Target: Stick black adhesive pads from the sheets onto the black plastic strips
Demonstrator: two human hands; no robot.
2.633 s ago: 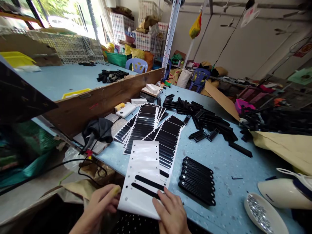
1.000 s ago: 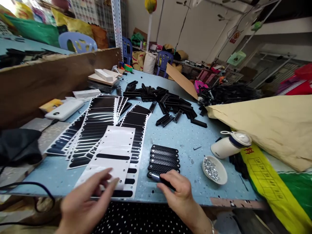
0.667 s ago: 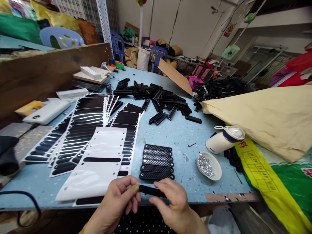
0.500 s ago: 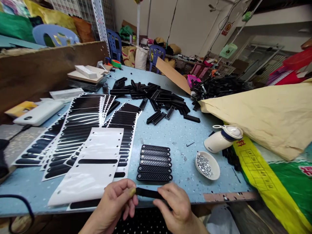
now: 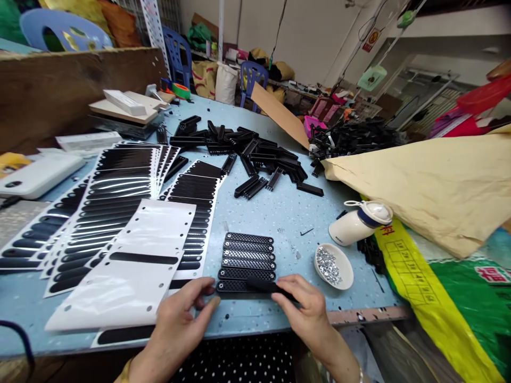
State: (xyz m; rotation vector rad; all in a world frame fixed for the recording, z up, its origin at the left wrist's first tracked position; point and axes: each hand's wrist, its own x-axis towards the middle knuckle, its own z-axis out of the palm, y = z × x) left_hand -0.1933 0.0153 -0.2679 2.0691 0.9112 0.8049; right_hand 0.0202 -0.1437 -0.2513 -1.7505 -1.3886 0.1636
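A flat black strip (image 5: 261,284) with a rounded end is pinched by my right hand (image 5: 305,304). Its free end lies over the front bar of a row of black textured bars (image 5: 247,260), which have small metal-looking fittings at their ends. Beside the row's front left corner is my left hand (image 5: 181,311), thumb and fingers apart with nothing between them. Left of it, a white backing sheet (image 5: 131,276) bears one black strip. Fuller sheets of black strips (image 5: 120,186) fan out behind.
A white bowl (image 5: 346,271) of small metal parts stands to the right, near a cream bottle (image 5: 351,226) lying tilted. A small hex key (image 5: 307,232) rests behind the row. Black plastic pieces (image 5: 255,151) are heaped farther back, beside a cardboard flap (image 5: 279,114).
My left hand has let go of the black strip and moved slightly left. With the strip, my right hand has moved forward and right, over the front bar. The view has shifted a little.
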